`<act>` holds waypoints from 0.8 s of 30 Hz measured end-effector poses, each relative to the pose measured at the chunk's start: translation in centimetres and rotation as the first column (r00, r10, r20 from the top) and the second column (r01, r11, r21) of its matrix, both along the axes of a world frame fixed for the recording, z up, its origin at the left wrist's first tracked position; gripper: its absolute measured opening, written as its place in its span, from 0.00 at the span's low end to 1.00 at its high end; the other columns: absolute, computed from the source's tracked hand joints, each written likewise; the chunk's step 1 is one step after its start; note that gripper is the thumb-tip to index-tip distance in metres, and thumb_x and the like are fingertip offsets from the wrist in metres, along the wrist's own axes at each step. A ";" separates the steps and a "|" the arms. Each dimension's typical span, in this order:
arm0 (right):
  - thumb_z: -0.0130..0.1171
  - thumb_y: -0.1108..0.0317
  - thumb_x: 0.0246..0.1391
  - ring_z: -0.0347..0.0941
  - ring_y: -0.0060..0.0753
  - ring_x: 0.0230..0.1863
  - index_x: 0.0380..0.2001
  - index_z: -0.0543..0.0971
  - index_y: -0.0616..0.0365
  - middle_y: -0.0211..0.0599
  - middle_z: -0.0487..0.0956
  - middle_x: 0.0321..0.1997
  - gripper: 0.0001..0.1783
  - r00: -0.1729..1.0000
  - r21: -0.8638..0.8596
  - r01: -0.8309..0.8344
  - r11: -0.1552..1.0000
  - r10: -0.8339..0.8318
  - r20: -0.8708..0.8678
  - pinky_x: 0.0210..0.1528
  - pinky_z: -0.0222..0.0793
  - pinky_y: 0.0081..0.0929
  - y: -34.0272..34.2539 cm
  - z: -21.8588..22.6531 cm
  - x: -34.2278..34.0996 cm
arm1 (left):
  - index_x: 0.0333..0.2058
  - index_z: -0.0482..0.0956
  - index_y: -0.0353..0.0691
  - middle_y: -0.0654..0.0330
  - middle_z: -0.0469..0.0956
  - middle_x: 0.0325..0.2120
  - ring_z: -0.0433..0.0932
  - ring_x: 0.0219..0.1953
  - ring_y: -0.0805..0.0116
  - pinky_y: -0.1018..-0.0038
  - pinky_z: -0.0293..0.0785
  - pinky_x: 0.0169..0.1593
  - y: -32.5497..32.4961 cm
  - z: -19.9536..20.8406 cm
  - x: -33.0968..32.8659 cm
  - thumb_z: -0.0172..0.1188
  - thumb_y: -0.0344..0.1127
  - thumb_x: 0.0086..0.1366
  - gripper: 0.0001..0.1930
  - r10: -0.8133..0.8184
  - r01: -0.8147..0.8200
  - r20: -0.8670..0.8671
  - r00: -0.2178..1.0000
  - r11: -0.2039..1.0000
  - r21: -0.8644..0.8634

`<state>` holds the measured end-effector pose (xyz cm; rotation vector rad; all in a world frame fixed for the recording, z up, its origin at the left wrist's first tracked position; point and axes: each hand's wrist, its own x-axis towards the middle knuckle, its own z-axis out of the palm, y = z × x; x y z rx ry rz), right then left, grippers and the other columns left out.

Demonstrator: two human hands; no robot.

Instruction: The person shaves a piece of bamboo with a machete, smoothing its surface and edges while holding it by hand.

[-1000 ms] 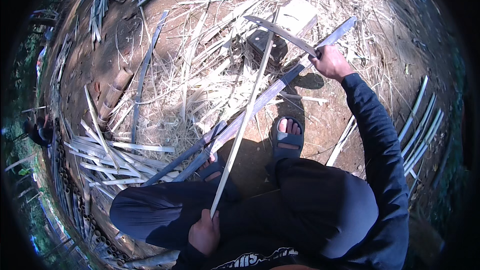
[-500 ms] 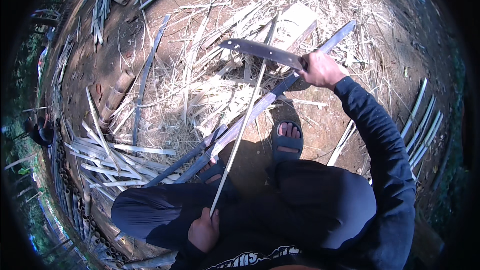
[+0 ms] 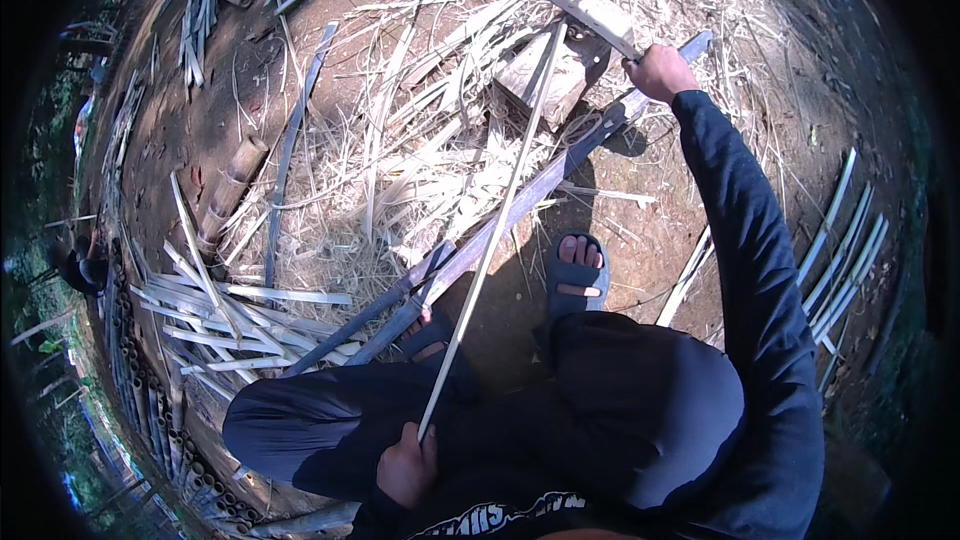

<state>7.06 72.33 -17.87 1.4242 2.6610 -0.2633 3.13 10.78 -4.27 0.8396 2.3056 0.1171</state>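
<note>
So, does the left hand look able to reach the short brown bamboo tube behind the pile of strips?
Probably not: the left hand is closed around the near end of a long pale strip, and the left leg and the pile of strips lie between it and the bamboo tube.

Right arm (image 3: 750, 230) reaches well forward, dark sleeve covering it down to wrist. Right hand (image 3: 660, 73), bare, clenches in firm grip, back of hand uppermost, knuckles turned inward to left. Left hand (image 3: 407, 465), also bare, curls in tight fist low before lap, close to body, thumb side forward; left forearm mostly out of sight, dark cuff (image 3: 378, 512) showing at wrist. Hands well apart. Knees bent, spread wide; right foot (image 3: 580, 251) planted ahead, left foot (image 3: 428, 348) partly hidden.
</note>
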 end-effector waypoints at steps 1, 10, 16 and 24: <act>0.58 0.51 0.56 0.82 0.57 0.38 0.30 0.82 0.72 0.62 0.82 0.31 0.27 1.000 -0.025 -0.003 1.000 0.003 -0.019 0.44 0.78 0.45 0.2 -0.1 0.4 | 0.30 0.68 0.39 0.45 0.74 0.13 0.77 0.18 0.42 0.50 0.71 0.21 -0.6 -0.1 -0.1 0.53 0.41 0.71 0.13 -0.021 0.021 -0.019 1.000 1.000 -0.004; 0.63 0.56 0.50 0.80 0.57 0.29 0.26 0.80 0.72 0.60 0.78 0.21 0.23 0.926 -0.253 0.034 0.967 -0.126 -0.355 0.38 0.75 0.44 -11.0 0.2 3.3 | 0.36 0.69 0.38 0.61 0.69 0.16 0.71 0.16 0.70 0.71 0.66 0.22 2.7 1.0 -4.6 0.44 0.49 0.76 0.19 0.294 -0.407 0.803 0.518 0.911 -0.071; 0.63 0.59 0.47 0.77 0.59 0.26 0.28 0.75 0.66 0.55 0.77 0.21 0.17 0.908 -0.260 -0.224 0.939 0.104 -0.407 0.33 0.73 0.46 -18.6 1.1 6.2 | 0.40 0.71 0.36 0.63 0.68 0.18 0.67 0.15 0.78 0.81 0.63 0.20 3.1 0.6 -5.0 0.45 0.53 0.75 0.22 0.411 -0.538 0.872 0.267 0.814 -0.218; 0.61 0.65 0.36 0.74 0.55 0.36 0.32 0.71 0.62 0.47 0.72 0.31 0.18 0.649 -0.189 -0.660 0.727 0.426 -0.631 0.37 0.68 0.46 -25.6 1.3 7.2 | 0.42 0.72 0.34 0.64 0.69 0.18 0.65 0.10 0.77 0.80 0.61 0.14 9.4 -0.8 -4.1 0.55 0.44 0.72 0.16 0.378 -0.539 0.841 0.387 0.833 -0.126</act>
